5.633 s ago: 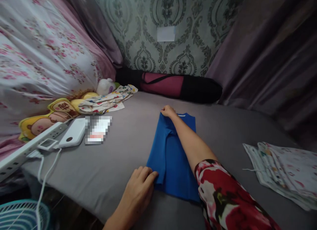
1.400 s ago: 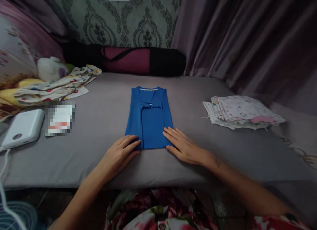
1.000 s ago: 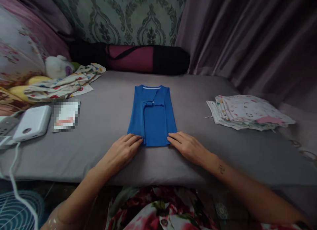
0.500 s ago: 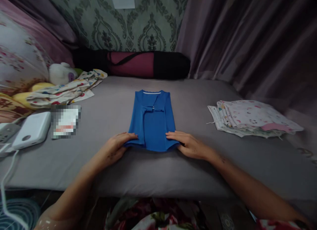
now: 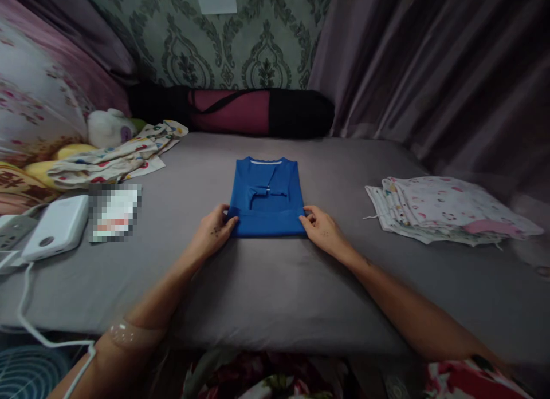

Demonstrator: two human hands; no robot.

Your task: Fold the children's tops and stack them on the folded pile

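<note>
A blue garment point(image 5: 268, 221) lies in a narrow rectangle on the grey sheet, its neckline with a white strip at the far end. Its near end is turned up in a flat band over the lower part. My left hand point(image 5: 215, 227) pinches the left corner of that band between thumb and fingers. At the opposite corner, my right hand point(image 5: 321, 227) has its thumb and fingers closed on the cloth.
Folded patterned cloths point(image 5: 447, 210) are stacked at the right. A white power bank point(image 5: 58, 227) with a cable, a patterned cloth point(image 5: 112, 158) and a plush toy point(image 5: 109, 128) are at the left. A long black and maroon bag point(image 5: 232, 110) lies along the wall.
The garment's near edge has been folded up and away from me, making it shorter. Both hands have moved slightly farther forward and now pinch the folded band's corners.
</note>
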